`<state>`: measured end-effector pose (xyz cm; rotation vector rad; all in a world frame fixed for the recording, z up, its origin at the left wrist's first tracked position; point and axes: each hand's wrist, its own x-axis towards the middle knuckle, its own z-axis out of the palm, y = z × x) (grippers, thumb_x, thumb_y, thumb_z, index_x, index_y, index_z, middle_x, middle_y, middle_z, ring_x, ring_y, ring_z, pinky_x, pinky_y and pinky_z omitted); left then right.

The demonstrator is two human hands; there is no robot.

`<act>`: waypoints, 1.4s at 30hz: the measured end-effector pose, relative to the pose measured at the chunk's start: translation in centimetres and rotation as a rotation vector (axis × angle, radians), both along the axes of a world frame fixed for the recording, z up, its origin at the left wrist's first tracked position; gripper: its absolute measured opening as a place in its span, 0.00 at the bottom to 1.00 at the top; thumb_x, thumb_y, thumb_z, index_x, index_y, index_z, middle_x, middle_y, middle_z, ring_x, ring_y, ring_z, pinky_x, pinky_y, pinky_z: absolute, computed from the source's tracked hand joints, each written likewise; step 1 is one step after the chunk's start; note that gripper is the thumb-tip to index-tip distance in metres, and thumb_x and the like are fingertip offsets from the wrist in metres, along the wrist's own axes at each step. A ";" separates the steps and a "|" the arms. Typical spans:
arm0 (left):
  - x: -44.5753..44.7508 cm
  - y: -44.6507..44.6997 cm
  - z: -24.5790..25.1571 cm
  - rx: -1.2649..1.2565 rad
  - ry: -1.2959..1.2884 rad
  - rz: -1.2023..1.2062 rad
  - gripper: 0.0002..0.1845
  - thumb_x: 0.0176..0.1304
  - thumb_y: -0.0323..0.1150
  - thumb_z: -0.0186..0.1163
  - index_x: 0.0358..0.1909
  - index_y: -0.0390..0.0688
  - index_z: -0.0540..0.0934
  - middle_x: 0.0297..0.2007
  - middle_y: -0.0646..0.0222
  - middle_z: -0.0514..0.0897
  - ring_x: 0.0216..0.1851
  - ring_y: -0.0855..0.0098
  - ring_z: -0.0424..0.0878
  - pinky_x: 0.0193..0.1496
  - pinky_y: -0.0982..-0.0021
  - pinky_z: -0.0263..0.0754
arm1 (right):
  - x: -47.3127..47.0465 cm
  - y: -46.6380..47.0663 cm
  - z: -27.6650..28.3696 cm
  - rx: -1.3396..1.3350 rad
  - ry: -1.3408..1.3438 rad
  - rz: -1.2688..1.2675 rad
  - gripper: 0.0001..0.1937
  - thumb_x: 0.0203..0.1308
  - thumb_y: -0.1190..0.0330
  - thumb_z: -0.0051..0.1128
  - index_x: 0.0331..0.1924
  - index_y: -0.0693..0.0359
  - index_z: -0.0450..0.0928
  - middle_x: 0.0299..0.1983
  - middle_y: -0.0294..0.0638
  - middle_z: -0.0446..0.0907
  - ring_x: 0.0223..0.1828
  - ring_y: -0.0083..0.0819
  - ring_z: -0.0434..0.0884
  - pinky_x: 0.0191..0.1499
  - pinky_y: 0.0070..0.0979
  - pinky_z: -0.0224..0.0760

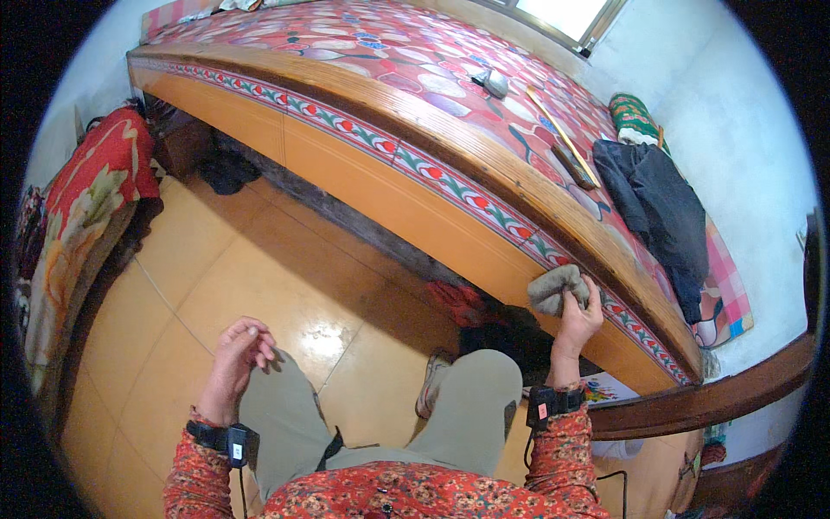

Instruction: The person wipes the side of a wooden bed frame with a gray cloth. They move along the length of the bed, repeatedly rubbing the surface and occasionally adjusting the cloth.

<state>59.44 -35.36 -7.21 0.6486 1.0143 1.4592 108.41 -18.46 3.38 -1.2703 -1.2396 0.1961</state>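
In my right hand (579, 319) is a bunched grey cloth (556, 289), pressed against the tiled front of a raised platform bed. It touches the orange tile face (363, 185) and the lower edge of the red-tulip border tiles (433, 172), just under the wooden edge board (415, 117). My left hand (242, 347) hangs over my left knee with nothing in it, its fingers loosely curled and apart. Both wrists wear black strapped devices.
On the patterned bed cover (447, 81) lie a grey object (494, 83), a thin stick (561, 133), a brush (573, 170) and a dark garment (655, 214). A red floral cloth (97, 194) drapes furniture at left. Dark items sit below the overhang. A curved brown wooden rail (700, 405) stands at right.
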 end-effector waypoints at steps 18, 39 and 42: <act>1.6 3.5 -1.3 0.016 -0.105 -0.240 0.09 0.70 0.32 0.52 0.43 0.37 0.76 0.32 0.61 0.83 0.28 0.73 0.84 0.25 0.79 0.78 | -15.5 5.8 1.2 -0.068 -0.565 0.098 0.18 0.47 0.69 0.62 0.47 0.52 0.81 0.44 0.42 0.83 0.46 0.40 0.82 0.48 0.30 0.74; 2.6 3.5 -1.5 -0.021 0.021 -0.165 0.08 0.70 0.33 0.51 0.42 0.39 0.75 0.33 0.64 0.83 0.29 0.74 0.83 0.28 0.78 0.76 | -6.0 3.1 0.7 0.073 -0.074 0.021 0.18 0.49 0.76 0.68 0.48 0.62 0.81 0.40 0.39 0.84 0.41 0.26 0.81 0.49 0.25 0.73; 3.4 3.4 0.1 -0.092 0.172 -0.222 0.10 0.70 0.35 0.53 0.44 0.39 0.76 0.35 0.65 0.83 0.31 0.75 0.83 0.30 0.78 0.75 | -8.8 3.7 0.4 -0.081 -0.063 0.267 0.21 0.48 0.74 0.68 0.49 0.60 0.81 0.40 0.41 0.85 0.41 0.29 0.83 0.47 0.26 0.75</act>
